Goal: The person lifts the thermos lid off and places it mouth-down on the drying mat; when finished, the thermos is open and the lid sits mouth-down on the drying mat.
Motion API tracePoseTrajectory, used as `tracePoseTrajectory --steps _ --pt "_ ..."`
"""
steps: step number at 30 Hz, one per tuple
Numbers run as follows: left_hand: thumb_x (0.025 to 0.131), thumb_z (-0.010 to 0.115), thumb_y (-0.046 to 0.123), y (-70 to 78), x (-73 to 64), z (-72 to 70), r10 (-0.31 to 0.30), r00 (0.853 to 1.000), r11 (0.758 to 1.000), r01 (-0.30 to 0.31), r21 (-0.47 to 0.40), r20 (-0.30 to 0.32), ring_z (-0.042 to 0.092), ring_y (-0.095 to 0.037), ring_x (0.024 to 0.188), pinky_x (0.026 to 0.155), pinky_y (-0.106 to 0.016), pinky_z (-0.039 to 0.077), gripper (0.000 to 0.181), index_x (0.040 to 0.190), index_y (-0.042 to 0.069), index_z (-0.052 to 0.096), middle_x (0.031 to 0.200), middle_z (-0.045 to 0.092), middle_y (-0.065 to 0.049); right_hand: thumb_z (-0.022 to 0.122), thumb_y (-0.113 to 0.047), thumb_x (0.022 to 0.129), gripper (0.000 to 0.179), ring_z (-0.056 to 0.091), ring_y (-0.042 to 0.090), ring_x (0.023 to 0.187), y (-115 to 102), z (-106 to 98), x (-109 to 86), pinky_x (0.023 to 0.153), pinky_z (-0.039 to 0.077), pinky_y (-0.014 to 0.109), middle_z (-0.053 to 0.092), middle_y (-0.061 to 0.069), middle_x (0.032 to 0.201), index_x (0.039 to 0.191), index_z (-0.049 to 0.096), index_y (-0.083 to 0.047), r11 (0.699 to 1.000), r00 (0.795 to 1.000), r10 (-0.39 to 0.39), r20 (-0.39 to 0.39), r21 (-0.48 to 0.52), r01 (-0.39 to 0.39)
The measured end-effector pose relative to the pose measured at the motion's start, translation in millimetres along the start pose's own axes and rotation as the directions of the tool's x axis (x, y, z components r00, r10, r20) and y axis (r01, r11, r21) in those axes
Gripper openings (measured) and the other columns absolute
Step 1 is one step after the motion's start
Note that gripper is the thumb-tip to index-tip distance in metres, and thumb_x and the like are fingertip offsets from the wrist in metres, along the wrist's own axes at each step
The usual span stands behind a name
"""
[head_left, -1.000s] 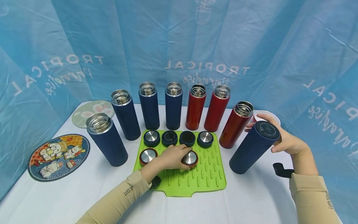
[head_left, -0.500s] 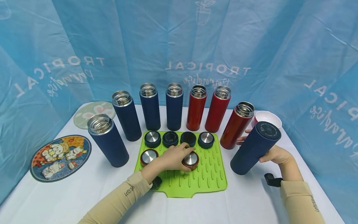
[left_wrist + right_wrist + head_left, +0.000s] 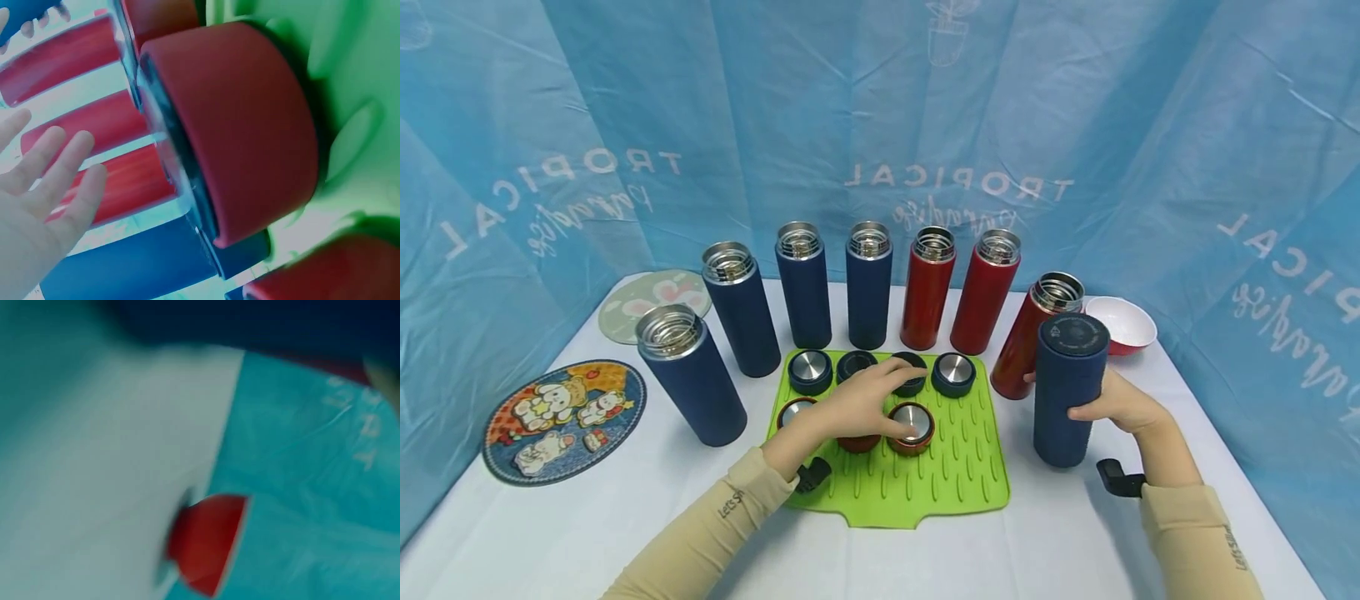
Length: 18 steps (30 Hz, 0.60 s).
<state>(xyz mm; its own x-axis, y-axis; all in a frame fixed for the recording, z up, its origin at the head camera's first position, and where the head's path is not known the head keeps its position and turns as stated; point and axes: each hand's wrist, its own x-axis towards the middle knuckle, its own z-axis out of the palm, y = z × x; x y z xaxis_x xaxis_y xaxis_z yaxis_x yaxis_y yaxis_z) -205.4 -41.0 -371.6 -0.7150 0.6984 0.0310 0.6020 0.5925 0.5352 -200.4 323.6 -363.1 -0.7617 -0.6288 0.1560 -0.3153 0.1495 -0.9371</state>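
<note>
My left hand hovers over the green ridged mat with thumb and fingers spread. Beneath it are several screw lids: a red-rimmed lid with a silver top, and a second red lid partly covered by the hand. In the left wrist view a red lid fills the middle, apart from the fingers. My right hand grips a navy thermos bottle around its side. The bottle stands nearly upright with a dark printed disc facing up. Its far fingers are mostly hidden behind it.
Open navy bottles and red bottles form an arc behind the mat. Navy lids line its back. A red-and-white bowl sits at the right rear. Oval placemats lie left.
My right hand has come down from the bottle's upper end to grip its side, and the bottle has tipped from slanting right to nearly upright. My left hand has lifted off the red lid.
</note>
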Motion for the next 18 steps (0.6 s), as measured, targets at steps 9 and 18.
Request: tracePoseTrajectory --steps 9,18 --pt "0.077 0.074 0.035 -1.1 -5.2 -8.9 0.03 0.993 0.98 -0.051 -0.195 -0.112 0.042 -0.021 0.123 0.096 -0.046 0.04 0.077 0.142 0.025 0.036 0.14 0.037 -0.002 0.08 -0.028 0.066 0.076 0.053 0.026 0.102 -28 43 38.5 0.084 0.045 0.052 0.058 0.005 0.114 0.131 0.044 -0.018 0.849 0.968 0.148 -0.202 -0.476 -0.229" --pt "0.071 0.081 0.026 -2.7 -9.9 -9.0 0.103 0.963 0.952 -0.168 -0.254 -0.25 0.035 -0.023 0.128 0.097 -0.05 0.038 0.092 0.146 0.024 0.027 0.142 0.029 -0.003 0.082 -0.043 0.056 0.083 0.059 0.022 0.089 -43 88 65.6 0.072 0.051 0.045 0.064 0.002 0.103 0.13 0.049 -0.024 0.468 0.979 0.013 -0.203 -0.864 -0.185"
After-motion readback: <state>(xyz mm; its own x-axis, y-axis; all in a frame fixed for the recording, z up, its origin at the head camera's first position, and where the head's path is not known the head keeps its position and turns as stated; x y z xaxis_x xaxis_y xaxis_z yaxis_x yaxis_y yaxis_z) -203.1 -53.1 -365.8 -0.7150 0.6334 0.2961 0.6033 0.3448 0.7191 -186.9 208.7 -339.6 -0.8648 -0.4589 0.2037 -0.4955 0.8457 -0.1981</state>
